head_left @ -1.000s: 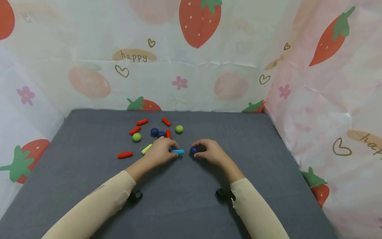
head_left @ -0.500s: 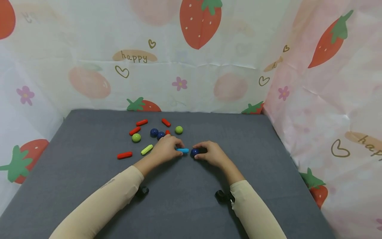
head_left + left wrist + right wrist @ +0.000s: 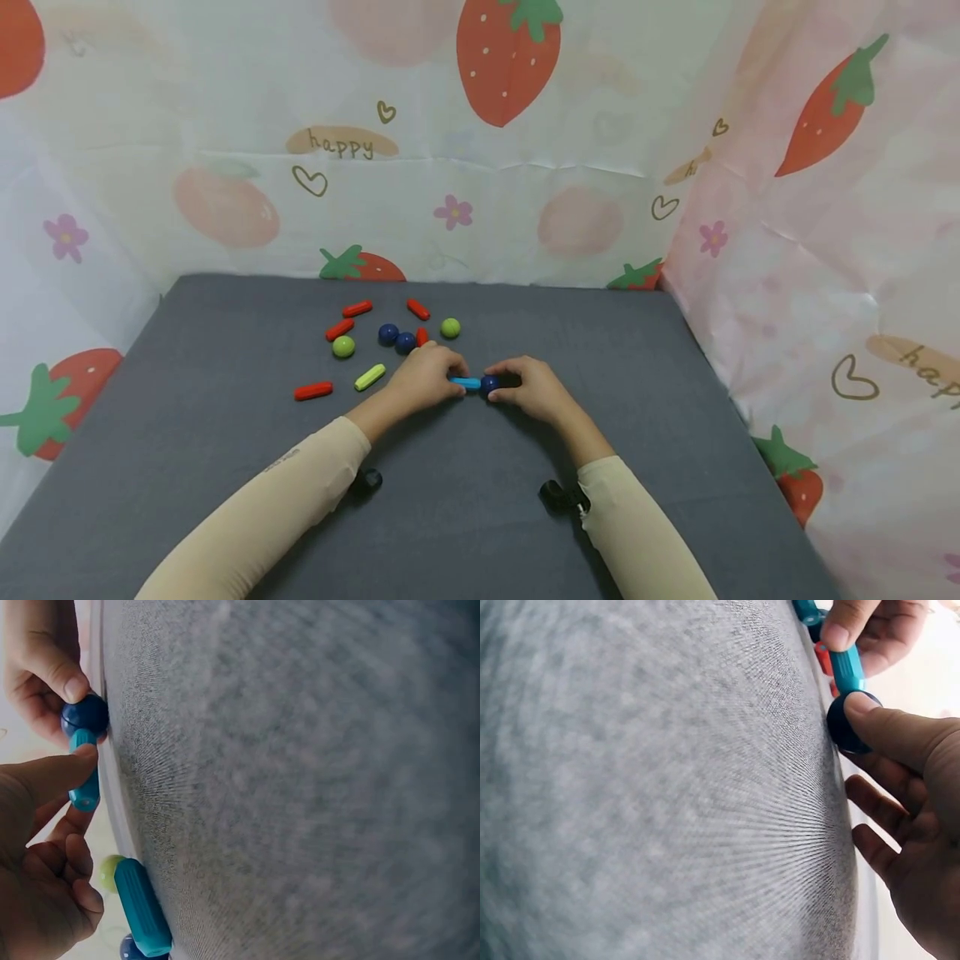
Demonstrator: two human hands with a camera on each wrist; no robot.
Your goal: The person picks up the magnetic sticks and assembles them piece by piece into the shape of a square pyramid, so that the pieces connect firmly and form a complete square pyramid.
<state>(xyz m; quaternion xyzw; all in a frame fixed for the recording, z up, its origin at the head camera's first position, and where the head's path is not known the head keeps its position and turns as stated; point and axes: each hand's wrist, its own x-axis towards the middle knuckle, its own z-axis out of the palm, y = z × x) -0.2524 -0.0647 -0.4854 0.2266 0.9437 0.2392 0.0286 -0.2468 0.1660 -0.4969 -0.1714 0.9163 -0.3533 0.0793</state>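
Note:
My left hand [image 3: 422, 377] pinches a light blue ribbed rod [image 3: 470, 384] between thumb and fingers. Opposite it, my right hand [image 3: 536, 386] holds a dark blue ball [image 3: 490, 384] in a pinch, low over the cloth. One end of the rod meets the ball; in the right wrist view the rod [image 3: 847, 671] lines up with the ball [image 3: 841, 729]. Whether the end has gone into the ball cannot be told. A second blue rod [image 3: 141, 909] lies by the left hand in the left wrist view; that hand hides it from the head view.
Left of the hands lie several red rods [image 3: 313, 391], a yellow-green rod [image 3: 370, 377], two green balls [image 3: 343, 347] and two dark blue balls [image 3: 388, 334]. A grey cloth [image 3: 465, 517] covers the table. Strawberry-printed curtains [image 3: 480, 208] stand at the back and sides.
My left hand has moved right with the blue rod, closing the gap until its end meets the ball. The right hand stays nearly in place, gripping the ball.

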